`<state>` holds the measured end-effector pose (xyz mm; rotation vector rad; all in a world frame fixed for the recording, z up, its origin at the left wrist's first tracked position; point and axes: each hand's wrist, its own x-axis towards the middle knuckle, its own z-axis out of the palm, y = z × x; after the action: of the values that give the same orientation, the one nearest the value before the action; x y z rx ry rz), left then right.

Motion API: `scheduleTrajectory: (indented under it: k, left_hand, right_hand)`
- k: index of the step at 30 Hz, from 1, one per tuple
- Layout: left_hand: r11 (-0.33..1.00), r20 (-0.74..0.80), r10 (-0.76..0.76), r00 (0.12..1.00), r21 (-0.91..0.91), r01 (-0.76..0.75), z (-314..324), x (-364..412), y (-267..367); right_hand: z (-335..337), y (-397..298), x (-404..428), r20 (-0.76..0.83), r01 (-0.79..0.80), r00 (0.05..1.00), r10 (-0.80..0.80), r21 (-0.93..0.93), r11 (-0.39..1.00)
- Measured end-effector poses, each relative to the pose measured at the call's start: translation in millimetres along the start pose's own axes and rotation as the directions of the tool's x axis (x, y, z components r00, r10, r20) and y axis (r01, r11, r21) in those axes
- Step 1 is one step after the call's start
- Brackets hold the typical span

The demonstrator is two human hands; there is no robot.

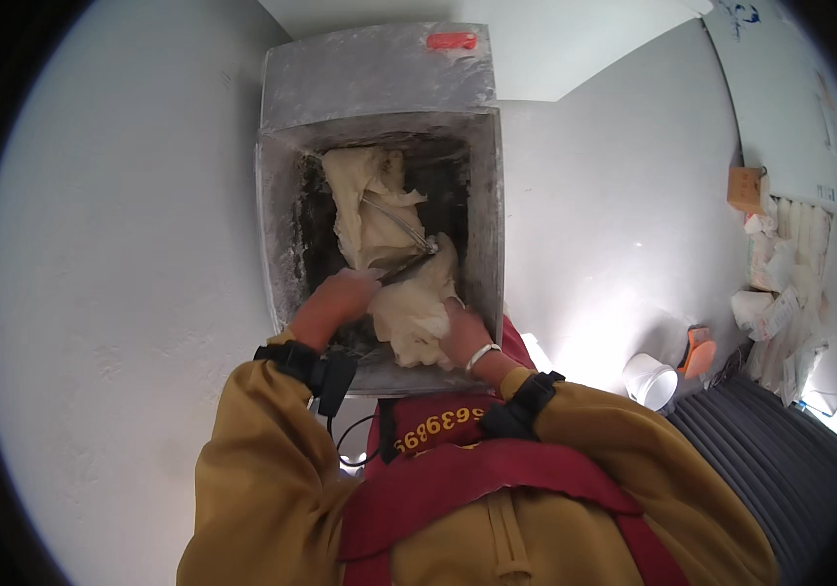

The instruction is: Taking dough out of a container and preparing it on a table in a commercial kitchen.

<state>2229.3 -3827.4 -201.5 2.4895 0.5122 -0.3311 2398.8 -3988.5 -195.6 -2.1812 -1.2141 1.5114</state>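
Pale, torn dough [418, 311] lies in a flour-dusted metal trough [490, 220], which looks like the bowl of a dough mixer. A second mass of dough [359, 176] is draped towards the far end. Between the masses runs a bent metal bar [396, 218], joined near the middle to a dark flat metal piece [403, 269]. My left hand [341, 299] is at the near edge of the far dough, beside the flat piece; its fingertips are hidden. My right hand [464, 333] grips the right side of the near dough, fingers curled on it.
A grey metal lid or panel [374, 69] with a red patch [452, 41] rises behind the trough. To the right on the floor are a white bucket [650, 381], an orange object [698, 353], a cardboard box [746, 189], plastic-wrapped packs [792, 256] and dark ribbed material [763, 439].
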Motion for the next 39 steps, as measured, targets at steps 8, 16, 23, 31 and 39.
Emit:
scheduleTrajectory:
  k: [8,16,23,31,39]
  left_hand:
    - [0.906,0.072,-0.401,0.913,-0.114,0.407,-2,-1,31]
    - [0.812,0.017,-0.561,0.828,-0.181,0.554,-43,-35,70]
    - [0.705,-0.168,-0.692,0.702,-0.366,0.607,-93,-102,87]
    - [0.61,-0.253,-0.789,0.56,-0.435,0.663,-54,-124,94]
    - [0.606,-0.083,-0.753,0.653,-0.474,0.638,-72,-127,89]
  right_hand:
    - [-33,-56,-24,0.091,0.024,0.996,-0.011,-0.14,0.99]
    - [3,-35,36,0.154,0.267,0.963,-0.219,-0.477,0.837]
    - [34,-82,38,0.01,-0.025,0.999,0.04,-0.62,0.784]
    - [32,-37,86,0.018,-0.016,0.999,0.032,-0.589,0.808]
    - [-13,-32,40,0.155,0.381,0.924,-0.35,-0.445,0.81]
